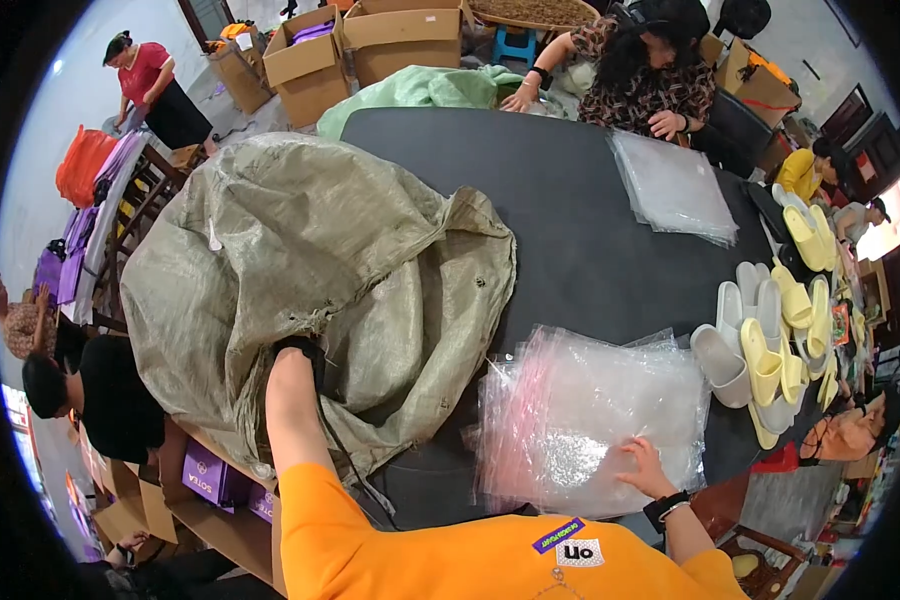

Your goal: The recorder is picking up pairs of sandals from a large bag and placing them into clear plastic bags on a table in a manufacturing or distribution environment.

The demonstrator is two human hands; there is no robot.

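A large grey-green woven sack (270,220) lies slumped over the left side of the dark table (560,230). My left forearm (294,405) reaches into the sack's mouth up to a black wristband; the hand is hidden inside, so its grip does not show. Loose clear plastic bags with pinkish edges (560,420) are stacked in front of me, right of the sack. On the stack's near right part rests my right hand (647,470), fingers spread and nothing held in them.
More clear bags (672,185) lie at the far right, before a seated person (645,80). Grey and yellow slippers (765,350) crowd the right edge. A green sack (420,95) and cardboard boxes (405,45) stand beyond the table. A person in black (120,395) is at left.
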